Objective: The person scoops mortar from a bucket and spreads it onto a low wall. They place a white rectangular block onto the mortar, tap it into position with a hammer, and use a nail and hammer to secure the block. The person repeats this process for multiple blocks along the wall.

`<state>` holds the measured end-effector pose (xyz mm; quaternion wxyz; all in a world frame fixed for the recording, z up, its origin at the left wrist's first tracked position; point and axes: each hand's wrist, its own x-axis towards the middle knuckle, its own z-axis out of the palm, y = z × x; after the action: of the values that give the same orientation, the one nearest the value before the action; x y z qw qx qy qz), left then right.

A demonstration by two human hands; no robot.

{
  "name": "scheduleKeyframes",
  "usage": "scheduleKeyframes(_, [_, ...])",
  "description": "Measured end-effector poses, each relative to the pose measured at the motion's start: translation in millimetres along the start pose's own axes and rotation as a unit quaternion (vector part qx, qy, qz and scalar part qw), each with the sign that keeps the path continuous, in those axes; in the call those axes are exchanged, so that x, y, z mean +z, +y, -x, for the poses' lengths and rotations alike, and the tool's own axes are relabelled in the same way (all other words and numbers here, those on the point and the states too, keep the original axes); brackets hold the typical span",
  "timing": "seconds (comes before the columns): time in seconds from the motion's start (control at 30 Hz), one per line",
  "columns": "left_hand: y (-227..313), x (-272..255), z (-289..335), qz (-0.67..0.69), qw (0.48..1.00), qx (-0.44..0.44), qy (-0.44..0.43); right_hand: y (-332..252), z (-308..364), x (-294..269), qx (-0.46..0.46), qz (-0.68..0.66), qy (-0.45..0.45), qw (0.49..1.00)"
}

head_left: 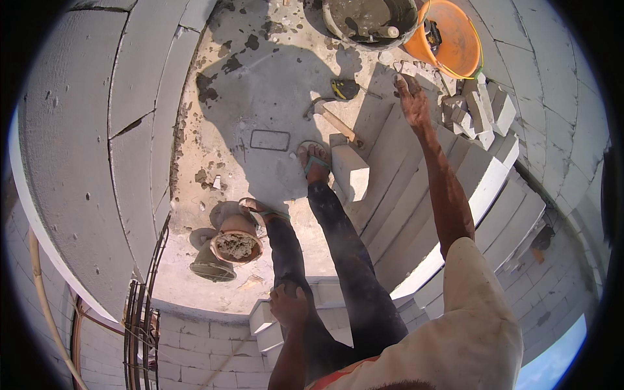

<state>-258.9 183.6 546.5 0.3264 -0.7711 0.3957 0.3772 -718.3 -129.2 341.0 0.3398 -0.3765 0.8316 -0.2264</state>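
My right hand [413, 97] is stretched out over the far end of the stacked light-grey blocks [390, 179]. Its fingers look apart, and I see nothing held in them. Just beyond it stand a dark bucket [364, 44] of wet mortar, with a rounded handle end [390, 31] showing in it, and an orange bucket [458, 42] with a dark object inside. My left hand [289, 304] lies on my left leg, fingers spread on the dark trousers. A hammer [338, 123] with a wooden handle rests on the floor near my right foot.
A yellow-and-black object [344, 89] lies beyond the hammer, and a bent metal rectangle [270, 140] lies on the floor. A small pail [237, 246] of mortar stands by my left foot. Broken block pieces [478, 110] lie at right. A block wall [84, 130] rises at left.
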Motion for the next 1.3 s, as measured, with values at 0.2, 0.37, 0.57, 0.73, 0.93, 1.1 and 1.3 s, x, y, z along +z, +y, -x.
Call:
scheduleKeyframes(0.2, [1,-6,-1,-0.012,1.0,-0.009,-0.013,131,261,97,0.172,0.19,-0.143,0.956])
scheduleKeyframes(0.37, [-6,-3,2,0.007,1.0,-0.017,-0.016,122,263,136,0.322,0.059,-0.035,0.944])
scheduleKeyframes(0.57, [-26,-6,-1,0.045,0.998,0.037,0.022,119,260,111,0.171,0.246,0.005,0.954])
scheduleKeyframes(0.73, [-37,-1,7,0.082,0.997,-0.004,-0.005,-45,276,45,0.054,0.123,-0.183,0.974])
scheduleKeyframes(0.93, [-68,-3,7,0.146,0.988,-0.044,-0.009,-227,319,60,-0.37,0.214,-0.294,0.855])
scheduleKeyframes(1.1, [-85,24,9,0.231,0.971,-0.064,0.019,-402,367,65,-0.415,0.124,-0.396,0.81])
scheduleKeyframes(1.3, [-90,30,15,0.315,0.944,-0.097,0.01,-606,438,89,-0.606,0.029,-0.411,0.681])
